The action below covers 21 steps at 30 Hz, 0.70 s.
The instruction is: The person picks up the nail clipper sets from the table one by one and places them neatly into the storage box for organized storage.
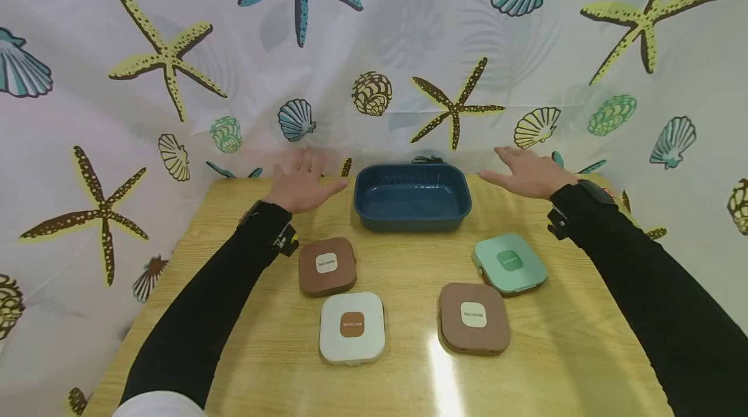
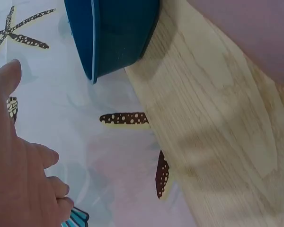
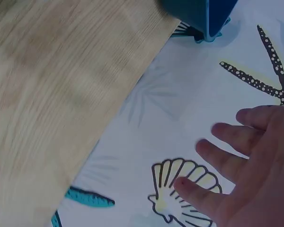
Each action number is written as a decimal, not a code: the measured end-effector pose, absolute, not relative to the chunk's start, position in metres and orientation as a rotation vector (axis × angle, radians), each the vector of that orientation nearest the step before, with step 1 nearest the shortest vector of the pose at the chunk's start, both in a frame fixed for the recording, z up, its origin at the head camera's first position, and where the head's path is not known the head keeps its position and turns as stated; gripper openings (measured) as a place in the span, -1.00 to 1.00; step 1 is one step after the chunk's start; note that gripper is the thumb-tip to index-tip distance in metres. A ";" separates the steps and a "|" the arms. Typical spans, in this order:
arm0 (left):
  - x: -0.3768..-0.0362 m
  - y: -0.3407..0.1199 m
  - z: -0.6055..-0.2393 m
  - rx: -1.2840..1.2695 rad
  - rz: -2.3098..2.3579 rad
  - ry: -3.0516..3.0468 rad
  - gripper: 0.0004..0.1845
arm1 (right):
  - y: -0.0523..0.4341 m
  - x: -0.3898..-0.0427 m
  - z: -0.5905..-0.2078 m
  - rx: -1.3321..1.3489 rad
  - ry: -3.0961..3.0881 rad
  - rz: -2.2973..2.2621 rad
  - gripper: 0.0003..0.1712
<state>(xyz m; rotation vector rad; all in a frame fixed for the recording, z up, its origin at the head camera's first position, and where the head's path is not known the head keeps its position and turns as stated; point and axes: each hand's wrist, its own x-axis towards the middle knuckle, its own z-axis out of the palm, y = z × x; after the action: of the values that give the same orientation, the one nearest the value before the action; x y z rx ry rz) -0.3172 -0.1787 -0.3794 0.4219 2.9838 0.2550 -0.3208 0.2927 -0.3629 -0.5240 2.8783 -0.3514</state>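
Boxes (image 1: 352,328) before blue tray (image 1: 411,199)

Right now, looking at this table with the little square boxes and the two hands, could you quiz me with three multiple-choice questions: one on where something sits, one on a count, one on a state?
1. Where is the blue tray?
A. at the table's far edge, between the two hands
B. at the near edge
C. on the white box

2. How many brown boxes lie on the wooden table?
A. one
B. two
C. four

3. How are the left hand and right hand?
A. fists
B. gripping boxes
C. open, holding nothing

Answers:
1 A, it sits by the curtain between the hands.
2 B, the left brown box and right brown box; the others are the white box and green box.
3 C, fingers are spread.
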 end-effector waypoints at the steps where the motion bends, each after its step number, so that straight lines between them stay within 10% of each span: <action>1: -0.318 -0.176 -0.381 0.421 0.251 2.972 0.05 | 0.292 -0.321 -0.364 -0.527 2.881 -0.365 0.08; 21: -0.370 -0.103 -0.426 0.348 -0.001 2.950 -0.58 | 0.218 -0.342 -0.414 -0.479 2.965 -0.091 -0.10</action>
<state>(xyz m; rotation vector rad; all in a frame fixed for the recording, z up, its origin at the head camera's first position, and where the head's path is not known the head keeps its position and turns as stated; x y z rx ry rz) -0.3697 -0.1031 -0.4264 0.3477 2.9502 -0.0005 -0.3421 0.2181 -0.4138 -0.4790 2.9651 -0.0913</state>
